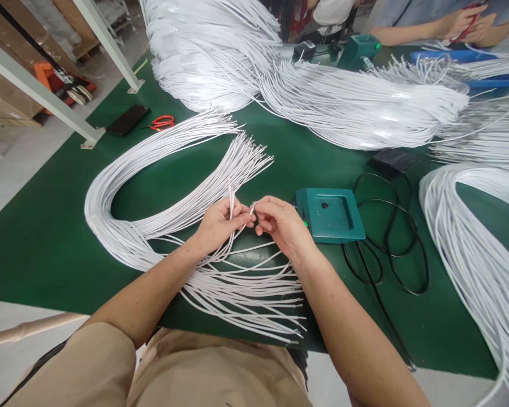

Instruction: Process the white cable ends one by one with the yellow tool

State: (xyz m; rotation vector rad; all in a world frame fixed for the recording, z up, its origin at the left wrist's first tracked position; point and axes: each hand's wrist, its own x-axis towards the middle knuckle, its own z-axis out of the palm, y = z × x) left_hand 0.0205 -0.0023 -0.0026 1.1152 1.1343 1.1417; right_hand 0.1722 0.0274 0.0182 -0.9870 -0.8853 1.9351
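I am watching both hands working just left of the green box (331,215). The left hand (229,220) is pinching thin white wires (231,198); the right hand (275,217) is pinching what looks like a wire tip. I am guessing that gripping near the tip, gently, works best. Fingers are hiding the tip, so I am not seeing its shape.

Counts the wearer's 2 bare hands (218,225), a co-worker's 2 hands (457,24), and thin white cables (104,198) too many to number. Includes 1 green tabletop (46,243), 1 flat black phone (128,120), 2 red-handled hand tools (163,120), 2 boxy teal devices (339,217), 2 pale metal posts (40,82).
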